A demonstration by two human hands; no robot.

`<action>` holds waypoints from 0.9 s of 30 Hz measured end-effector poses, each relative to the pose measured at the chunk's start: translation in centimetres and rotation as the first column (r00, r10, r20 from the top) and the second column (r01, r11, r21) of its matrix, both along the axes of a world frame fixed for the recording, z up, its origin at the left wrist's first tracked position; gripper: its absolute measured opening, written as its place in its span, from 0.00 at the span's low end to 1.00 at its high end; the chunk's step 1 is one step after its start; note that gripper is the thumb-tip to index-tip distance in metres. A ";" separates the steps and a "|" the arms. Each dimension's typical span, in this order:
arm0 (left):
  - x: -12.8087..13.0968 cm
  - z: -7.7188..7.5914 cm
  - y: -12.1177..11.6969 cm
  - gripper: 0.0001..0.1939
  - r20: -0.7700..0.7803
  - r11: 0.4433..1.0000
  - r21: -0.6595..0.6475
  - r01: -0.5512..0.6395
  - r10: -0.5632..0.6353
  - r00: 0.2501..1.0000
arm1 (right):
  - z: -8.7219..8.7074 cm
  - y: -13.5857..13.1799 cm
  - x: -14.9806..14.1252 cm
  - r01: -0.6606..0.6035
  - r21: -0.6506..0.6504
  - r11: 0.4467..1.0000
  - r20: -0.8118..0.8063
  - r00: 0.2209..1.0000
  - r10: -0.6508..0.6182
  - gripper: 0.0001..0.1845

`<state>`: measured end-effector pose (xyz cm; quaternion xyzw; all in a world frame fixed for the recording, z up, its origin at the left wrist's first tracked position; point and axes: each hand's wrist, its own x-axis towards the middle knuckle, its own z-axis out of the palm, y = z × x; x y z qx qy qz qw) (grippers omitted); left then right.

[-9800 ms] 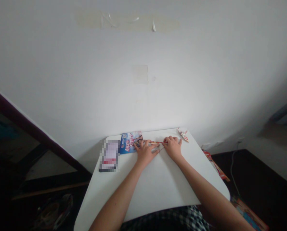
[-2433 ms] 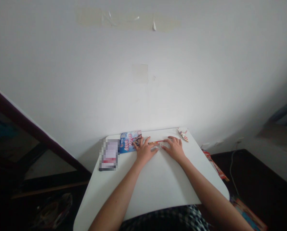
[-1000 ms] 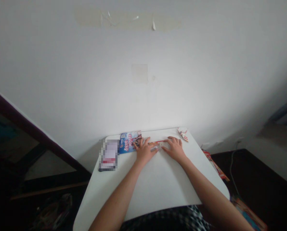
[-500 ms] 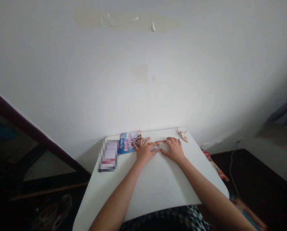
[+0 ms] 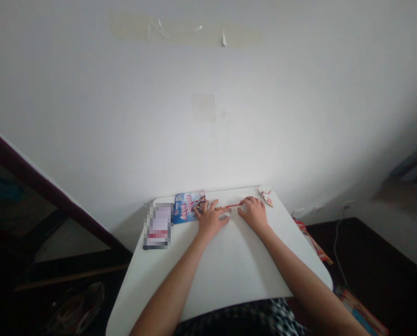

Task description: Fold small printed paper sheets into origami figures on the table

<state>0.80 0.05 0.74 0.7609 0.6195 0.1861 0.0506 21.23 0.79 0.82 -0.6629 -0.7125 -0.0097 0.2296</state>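
A small white sheet of paper (image 5: 234,214) with a red edge lies flat on the white table (image 5: 225,266), partly hidden under my hands. My left hand (image 5: 211,219) rests on its left part, fingers spread, some fingertips close to a blue printed booklet (image 5: 184,212). On the paper's right end sits my right hand (image 5: 254,212), its fingers curled in over the edge and its thumb on the near side. What lies under those fingers is hidden.
Left of the booklet lies a phone-like object (image 5: 158,226), blurred out. A folded white and red paper piece (image 5: 265,196) sits at the table's far right corner. Behind the table rises a white wall (image 5: 208,149). On the floor at right are a cable (image 5: 337,242) and printed packaging (image 5: 313,240).
My right hand has slid slightly to the right along the paper, and its fingers have curled in closer together. My left hand stays in place.
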 end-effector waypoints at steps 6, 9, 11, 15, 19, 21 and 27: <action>0.0 0.3 -0.1 0.20 -0.014 0.999 -0.040 -0.009 0.008 1.000 | 0.2 0.6 0.2 0.045 -0.021 0.999 -0.031 0.999 -0.045 0.10; 0.0 0.4 -0.1 0.20 -0.014 0.999 -0.052 -0.011 0.010 1.000 | 0.2 0.9 0.2 0.064 -0.020 0.998 -0.045 0.997 -0.065 0.10; 0.1 0.4 -0.1 0.21 -0.007 0.999 -0.052 -0.011 0.011 1.000 | 0.1 1.1 0.2 0.074 -0.014 0.997 -0.049 0.996 -0.074 0.09; 0.1 0.3 -0.1 0.21 0.008 1.000 -0.026 -0.010 0.010 1.000 | -0.4 1.6 0.3 0.091 0.016 0.996 -0.049 0.995 -0.091 0.10; 0.1 0.4 -0.1 0.21 0.020 1.000 -0.019 -0.005 0.005 1.000 | -0.8 2.0 0.6 0.100 0.047 0.994 -0.069 0.993 -0.097 0.10; 0.0 0.3 -0.1 0.21 0.028 1.000 -0.022 0.002 -0.001 1.000 | -1.0 2.0 0.6 0.101 0.055 0.993 -0.079 0.992 -0.096 0.10; -0.1 0.2 -0.2 0.19 0.025 1.000 0.002 0.025 -0.025 0.999 | -1.1 1.9 0.7 0.104 0.062 0.993 -0.098 0.990 -0.098 0.11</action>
